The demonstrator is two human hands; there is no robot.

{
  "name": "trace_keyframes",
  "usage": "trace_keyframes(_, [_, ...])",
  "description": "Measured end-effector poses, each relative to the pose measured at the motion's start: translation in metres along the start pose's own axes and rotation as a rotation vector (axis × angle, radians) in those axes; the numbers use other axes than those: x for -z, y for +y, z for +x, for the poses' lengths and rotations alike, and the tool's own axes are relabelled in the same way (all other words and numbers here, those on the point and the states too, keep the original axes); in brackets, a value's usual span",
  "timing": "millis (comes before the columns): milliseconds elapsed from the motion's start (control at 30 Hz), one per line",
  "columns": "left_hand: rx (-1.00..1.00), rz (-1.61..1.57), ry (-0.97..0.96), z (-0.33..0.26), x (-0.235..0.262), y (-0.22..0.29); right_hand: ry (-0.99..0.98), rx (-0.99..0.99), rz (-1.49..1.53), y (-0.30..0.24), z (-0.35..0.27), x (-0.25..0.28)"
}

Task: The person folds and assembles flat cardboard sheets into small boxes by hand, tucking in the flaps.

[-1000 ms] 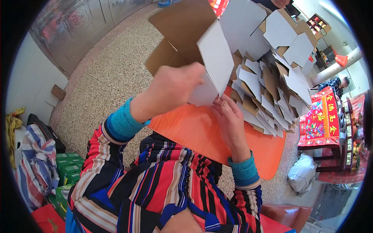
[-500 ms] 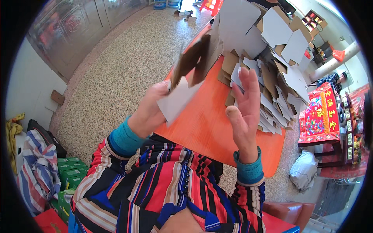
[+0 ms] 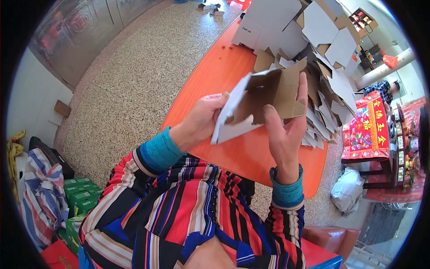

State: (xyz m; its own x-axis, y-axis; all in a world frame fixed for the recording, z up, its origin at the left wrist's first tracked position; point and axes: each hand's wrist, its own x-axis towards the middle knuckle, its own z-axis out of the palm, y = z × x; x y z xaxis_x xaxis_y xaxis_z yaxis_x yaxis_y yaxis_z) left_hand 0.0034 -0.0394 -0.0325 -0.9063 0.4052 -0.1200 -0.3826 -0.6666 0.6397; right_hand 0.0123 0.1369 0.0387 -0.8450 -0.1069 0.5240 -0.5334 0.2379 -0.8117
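A small cardboard box (image 3: 260,99), white outside and brown inside, is tilted above the orange table (image 3: 190,105), its open side facing me. My left hand (image 3: 199,120) grips its white left wall between thumb and fingers. At the opposite side, my right hand (image 3: 286,141) has its thumb against the brown inner edge and its fingers up along the right flap. Part of those fingers is hidden behind the cardboard. Just beyond my right hand, a leaning pile of flat white-and-brown cardboard pieces (image 3: 338,92) covers the table's right side.
A large white carton (image 3: 268,27) stands at the table's far end. Green boxes (image 3: 83,195) and a striped bag (image 3: 42,193) lie on the floor at left. A white sack (image 3: 348,192) sits at right, near a table with a red embroidered cloth (image 3: 365,130). Another person sits at far right.
The box has moved right and turned so that its inside faces me. My right hand, earlier raised and apart from it, now holds its right side.
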Motion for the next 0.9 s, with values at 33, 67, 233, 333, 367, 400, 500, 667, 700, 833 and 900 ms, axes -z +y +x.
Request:
trace_keyframes(33, [-0.001, -0.004, 0.033, 0.004, 0.003, 0.001, 0.007, 0.033, -0.078, 0.003, 0.0, 0.0])
trace_keyframes(67, [-0.002, -0.007, 0.067, 0.009, 0.005, 0.002, 0.013, 0.067, -0.155, 0.006, 0.0, 0.0])
trace_keyframes(233, [-0.013, -0.029, 0.23, 0.025, 0.015, 0.004, 0.048, 0.087, -0.202, 0.017, -0.001, -0.006])
trace_keyframes(333, [-0.021, 0.041, 0.26, 0.026, 0.022, 0.007, 0.042, 0.025, -0.182, 0.013, 0.002, -0.003])
trace_keyframes(367, [-0.019, 0.12, 0.264, 0.023, 0.028, 0.01, 0.028, -0.042, -0.167, 0.011, 0.002, -0.003])
trace_keyframes(400, [-0.016, 0.2, 0.268, 0.021, 0.034, 0.014, 0.014, -0.109, -0.153, 0.009, 0.003, -0.003])
trace_keyframes(500, [-0.193, 0.36, 0.241, 0.016, 0.029, 0.021, -0.01, -0.126, -0.164, 0.012, 0.003, -0.003])
trace_keyframes(667, [-0.796, 0.704, 0.092, 0.006, -0.014, 0.046, -0.053, 0.045, -0.265, 0.016, 0.008, -0.007])
trace_keyframes(700, [-0.848, 0.82, 0.056, 0.007, -0.022, 0.05, -0.061, 0.051, -0.28, 0.017, 0.01, -0.008])
trace_keyframes(833, [-0.866, 0.983, -0.031, 0.012, -0.028, 0.057, -0.082, -0.02, -0.234, 0.013, 0.013, -0.011])
trace_keyframes(900, [-0.697, 0.844, -0.061, 0.016, -0.023, 0.061, -0.089, -0.189, -0.079, 0.006, 0.013, -0.011])
